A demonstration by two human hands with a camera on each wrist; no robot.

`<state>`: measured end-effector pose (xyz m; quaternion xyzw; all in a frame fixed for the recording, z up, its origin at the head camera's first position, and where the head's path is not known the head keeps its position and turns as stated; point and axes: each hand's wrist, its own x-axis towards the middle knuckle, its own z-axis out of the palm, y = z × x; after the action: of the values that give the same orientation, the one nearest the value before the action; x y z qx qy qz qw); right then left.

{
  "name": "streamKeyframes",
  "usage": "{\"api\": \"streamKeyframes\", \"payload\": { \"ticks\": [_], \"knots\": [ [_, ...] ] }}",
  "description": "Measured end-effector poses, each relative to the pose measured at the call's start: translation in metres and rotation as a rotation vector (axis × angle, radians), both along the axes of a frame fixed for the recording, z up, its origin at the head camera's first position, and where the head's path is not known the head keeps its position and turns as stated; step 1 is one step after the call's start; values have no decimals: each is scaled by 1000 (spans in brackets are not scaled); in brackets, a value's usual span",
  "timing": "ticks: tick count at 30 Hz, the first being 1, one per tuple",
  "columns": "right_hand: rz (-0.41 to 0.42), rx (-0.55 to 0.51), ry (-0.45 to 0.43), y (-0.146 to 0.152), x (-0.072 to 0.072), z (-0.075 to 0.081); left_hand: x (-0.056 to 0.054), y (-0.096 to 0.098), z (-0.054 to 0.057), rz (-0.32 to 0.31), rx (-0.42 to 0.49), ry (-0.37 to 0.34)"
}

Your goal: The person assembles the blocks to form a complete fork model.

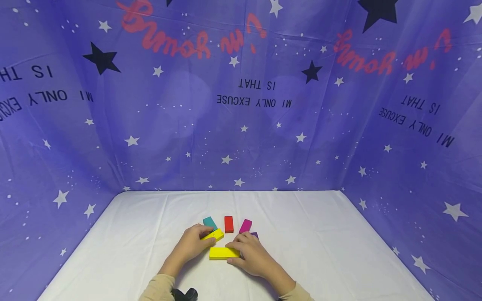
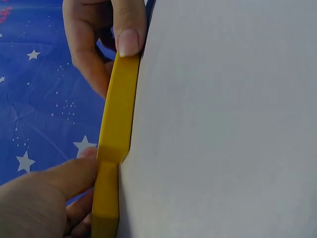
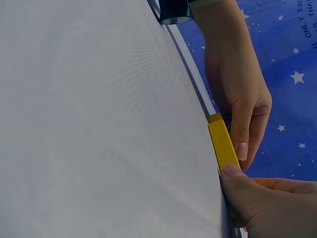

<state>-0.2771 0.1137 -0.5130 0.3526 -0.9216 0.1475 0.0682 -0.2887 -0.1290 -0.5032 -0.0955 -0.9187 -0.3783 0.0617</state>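
My left hand (image 1: 192, 242) pinches a yellow block (image 1: 214, 236), which lies at a slant, between thumb and fingers. Closer to me, a second yellow block (image 1: 220, 253) lies crosswise, its right end gripped by my right hand (image 1: 253, 256). In the left wrist view the right thumb presses the end of that block (image 2: 119, 109). The right wrist view shows the same block (image 3: 224, 144) under the right thumb. Beyond the hands a teal block (image 1: 209, 223), a red block (image 1: 229, 224) and a magenta block (image 1: 245, 225) fan out. A purple block (image 1: 255, 235) is partly hidden behind the right hand.
A white cloth (image 1: 320, 242) covers the table. Purple star-printed curtains (image 1: 233, 138) enclose its back and sides. Beside the left sleeve (image 1: 158, 288), a black object (image 1: 184, 294) shows at the bottom edge of the head view.
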Motion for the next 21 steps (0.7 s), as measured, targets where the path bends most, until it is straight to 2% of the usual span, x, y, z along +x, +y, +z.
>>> {"api": "streamKeyframes", "payload": {
  "ticks": [6,12,21],
  "knots": [
    [1,0,11,1,2,2,2,-7,1,-62,10,-26],
    [8,1,21,3,1,1,4,-9,3,-93,-19,-8],
    [15,0,29,4,1,-1,5,-12,2,-82,-21,-3]
  ]
}}
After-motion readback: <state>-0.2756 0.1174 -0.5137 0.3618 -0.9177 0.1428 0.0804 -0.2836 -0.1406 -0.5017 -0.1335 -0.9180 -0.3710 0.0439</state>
